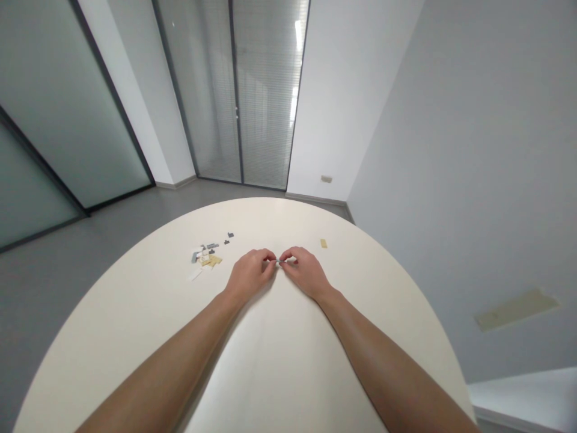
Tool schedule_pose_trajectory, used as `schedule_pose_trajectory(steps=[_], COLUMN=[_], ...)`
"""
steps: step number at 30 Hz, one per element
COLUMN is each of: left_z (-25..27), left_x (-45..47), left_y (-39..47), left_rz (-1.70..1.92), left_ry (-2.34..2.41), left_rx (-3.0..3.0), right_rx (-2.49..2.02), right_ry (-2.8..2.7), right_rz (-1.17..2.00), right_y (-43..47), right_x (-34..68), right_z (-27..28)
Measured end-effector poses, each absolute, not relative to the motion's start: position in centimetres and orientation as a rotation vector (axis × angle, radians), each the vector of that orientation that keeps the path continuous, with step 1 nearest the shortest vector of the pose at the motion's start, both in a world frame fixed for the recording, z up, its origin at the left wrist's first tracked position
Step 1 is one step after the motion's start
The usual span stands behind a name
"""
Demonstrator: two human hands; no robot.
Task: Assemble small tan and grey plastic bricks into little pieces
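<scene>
Both hands meet above the middle of the round white table. With thumb and fingers pinched, my left hand grips one side of a small grey piece. My right hand pinches the same spot from the other side. Fingertips cover most of the piece, so its shape and whether it is one part or two cannot be made out. Left of my left hand lies a loose pile of small flat toy-brick-like parts, in white, grey and tan. Past my right hand is a single flat tan piece.
Two small dark grey pieces, one farther back and one nearer, lie just behind the pile. Beyond the table's far edge stand a glass partition with blinds and white walls. A grey wall rises on the right.
</scene>
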State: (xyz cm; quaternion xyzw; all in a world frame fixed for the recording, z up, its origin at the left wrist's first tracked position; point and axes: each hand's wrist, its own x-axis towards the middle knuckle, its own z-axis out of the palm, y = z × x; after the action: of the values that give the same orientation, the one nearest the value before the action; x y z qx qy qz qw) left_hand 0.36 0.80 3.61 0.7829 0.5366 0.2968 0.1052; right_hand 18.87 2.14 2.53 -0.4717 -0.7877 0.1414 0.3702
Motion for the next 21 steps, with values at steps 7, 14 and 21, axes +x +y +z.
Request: schedule_pose_trajectory(steps=[7, 14, 21], left_z=[3.50, 3.52, 3.58], left_x=[0.27, 0.28, 0.26], left_y=[0.89, 0.99, 1.01], left_rz=[0.863, 0.871, 0.853], left_ry=[1.579, 1.578, 1.571], left_rx=[2.307, 2.278, 2.291], right_rx=[-1.224, -1.238, -1.262], right_ry=[-2.006, -2.019, -2.042], right_rz=[0.395, 0.382, 0.369], right_y=[2.09, 2.01, 1.96], right_x=[18.87, 18.83, 18.82], right_z=[2.43, 2.59, 2.68])
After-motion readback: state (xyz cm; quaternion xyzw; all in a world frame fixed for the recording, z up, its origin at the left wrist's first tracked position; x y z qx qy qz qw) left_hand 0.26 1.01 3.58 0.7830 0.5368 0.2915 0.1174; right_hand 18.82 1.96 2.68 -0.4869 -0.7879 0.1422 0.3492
